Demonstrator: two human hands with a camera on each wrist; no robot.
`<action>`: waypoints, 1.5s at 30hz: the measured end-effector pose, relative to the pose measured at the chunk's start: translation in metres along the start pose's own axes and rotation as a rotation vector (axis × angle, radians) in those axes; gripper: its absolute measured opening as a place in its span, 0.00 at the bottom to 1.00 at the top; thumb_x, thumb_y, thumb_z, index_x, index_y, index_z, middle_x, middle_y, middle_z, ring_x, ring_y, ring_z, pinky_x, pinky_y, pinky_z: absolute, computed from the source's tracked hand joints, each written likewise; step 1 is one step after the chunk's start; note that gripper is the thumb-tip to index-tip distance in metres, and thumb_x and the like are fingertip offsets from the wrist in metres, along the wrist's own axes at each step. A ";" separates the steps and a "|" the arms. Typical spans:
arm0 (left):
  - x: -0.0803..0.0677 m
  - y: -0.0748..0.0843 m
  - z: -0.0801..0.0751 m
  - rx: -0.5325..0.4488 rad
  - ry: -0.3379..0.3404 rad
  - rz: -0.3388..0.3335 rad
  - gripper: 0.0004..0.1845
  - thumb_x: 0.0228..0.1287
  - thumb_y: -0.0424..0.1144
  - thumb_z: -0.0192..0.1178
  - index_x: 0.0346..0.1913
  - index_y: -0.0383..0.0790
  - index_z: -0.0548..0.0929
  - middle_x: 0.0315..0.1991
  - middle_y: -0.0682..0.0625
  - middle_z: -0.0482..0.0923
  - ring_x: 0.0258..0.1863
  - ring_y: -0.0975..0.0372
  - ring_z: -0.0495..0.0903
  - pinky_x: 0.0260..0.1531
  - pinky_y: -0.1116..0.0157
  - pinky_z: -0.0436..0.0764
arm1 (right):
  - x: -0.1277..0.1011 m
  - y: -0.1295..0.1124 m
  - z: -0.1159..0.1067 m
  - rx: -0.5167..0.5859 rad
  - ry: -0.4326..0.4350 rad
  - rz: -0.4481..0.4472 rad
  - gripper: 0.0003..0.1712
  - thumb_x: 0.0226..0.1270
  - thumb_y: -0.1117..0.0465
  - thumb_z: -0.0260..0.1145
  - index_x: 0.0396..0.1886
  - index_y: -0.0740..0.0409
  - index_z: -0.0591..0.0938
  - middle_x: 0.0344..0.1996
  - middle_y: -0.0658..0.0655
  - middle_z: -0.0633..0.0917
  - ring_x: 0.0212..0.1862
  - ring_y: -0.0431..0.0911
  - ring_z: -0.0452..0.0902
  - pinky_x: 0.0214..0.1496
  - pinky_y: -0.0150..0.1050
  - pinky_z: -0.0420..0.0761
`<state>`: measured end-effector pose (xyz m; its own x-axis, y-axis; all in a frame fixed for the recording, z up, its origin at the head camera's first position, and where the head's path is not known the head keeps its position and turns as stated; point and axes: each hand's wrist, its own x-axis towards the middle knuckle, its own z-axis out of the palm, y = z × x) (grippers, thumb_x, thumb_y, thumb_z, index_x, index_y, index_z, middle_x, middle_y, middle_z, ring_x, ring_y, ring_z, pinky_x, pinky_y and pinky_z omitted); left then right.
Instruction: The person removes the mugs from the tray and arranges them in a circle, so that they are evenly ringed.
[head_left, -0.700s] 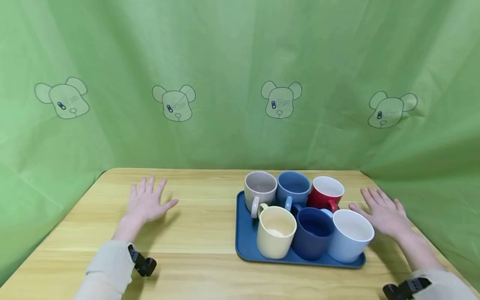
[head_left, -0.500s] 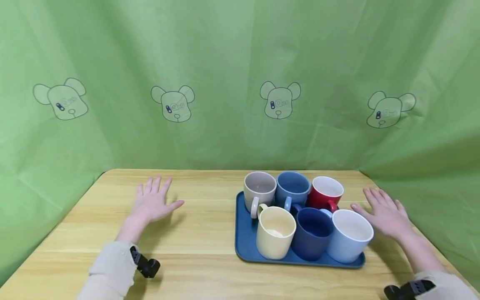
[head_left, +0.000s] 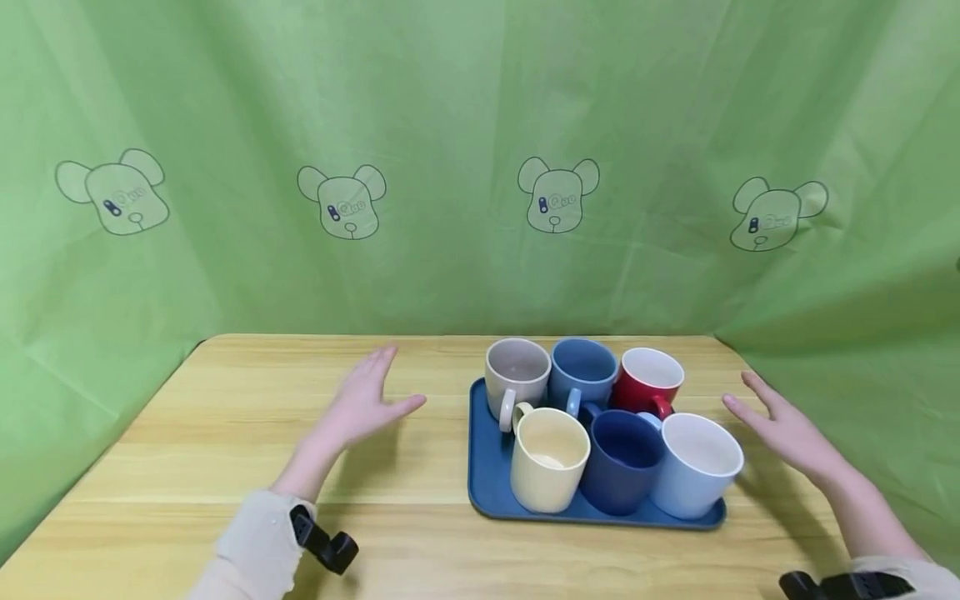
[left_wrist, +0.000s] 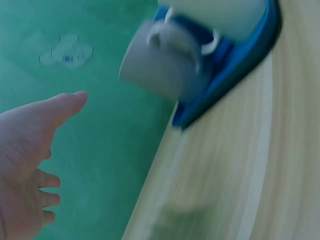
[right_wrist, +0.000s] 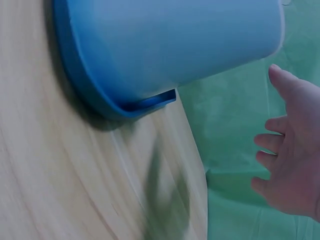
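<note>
- Head view: six mugs [head_left: 624, 468] are standing in tray [head_left: 487, 475], nearer table's [head_left: 420, 533] right edge; left hand [head_left: 360, 406] and right hand [head_left: 791, 435] are hovering beyond tray's left and right edges, thumbs apart from fingers, holding nothing.
- Step, seemingly: pre-contact; next move is probably calling for inward closing.
- Bear prints [head_left: 555, 200]: lettering is showing, too faint to read.
- Left wrist view: grey mug [left_wrist: 155, 67] is occupying far-left corner.
- Right wrist view: light-blue mug [right_wrist: 175, 45] is showing no label.

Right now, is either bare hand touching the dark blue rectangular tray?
No: the left hand and right hand are both apart from the tray.

Grn curtain [head_left: 450, 283] w/ 4 animal-head outlines [head_left: 554, 200] behind lt wood-grain tbl [head_left: 187, 450].
</note>
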<state>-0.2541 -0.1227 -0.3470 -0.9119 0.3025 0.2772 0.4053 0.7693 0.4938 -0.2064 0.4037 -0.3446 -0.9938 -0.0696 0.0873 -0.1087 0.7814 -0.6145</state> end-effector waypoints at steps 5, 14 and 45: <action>-0.004 0.029 0.009 -0.190 -0.015 0.021 0.47 0.55 0.53 0.64 0.70 0.34 0.54 0.69 0.38 0.54 0.67 0.46 0.54 0.64 0.50 0.53 | -0.010 0.002 -0.003 0.153 -0.065 0.041 0.41 0.75 0.47 0.42 0.70 0.68 0.36 0.67 0.78 0.43 0.64 0.75 0.36 0.56 0.72 0.46; -0.015 0.068 0.032 -0.469 -0.080 0.036 0.42 0.55 0.51 0.65 0.69 0.38 0.59 0.63 0.41 0.66 0.62 0.49 0.65 0.58 0.49 0.65 | -0.027 0.035 0.006 0.356 -0.219 -0.081 0.33 0.77 0.57 0.39 0.69 0.73 0.39 0.68 0.47 0.59 0.58 0.20 0.55 0.55 0.22 0.62; -0.023 0.118 0.110 -0.622 -0.063 0.019 0.50 0.42 0.46 0.74 0.68 0.36 0.59 0.60 0.43 0.68 0.56 0.55 0.69 0.56 0.57 0.68 | -0.042 0.056 0.037 0.509 -0.347 -0.231 0.39 0.65 0.72 0.53 0.61 0.88 0.38 0.52 0.23 0.64 0.54 0.21 0.61 0.51 0.23 0.66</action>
<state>-0.1925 0.0233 -0.3857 -0.8987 0.3599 0.2506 0.3651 0.2975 0.8821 -0.1715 0.4277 -0.4114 -0.8849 -0.4624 0.0556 -0.2338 0.3378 -0.9117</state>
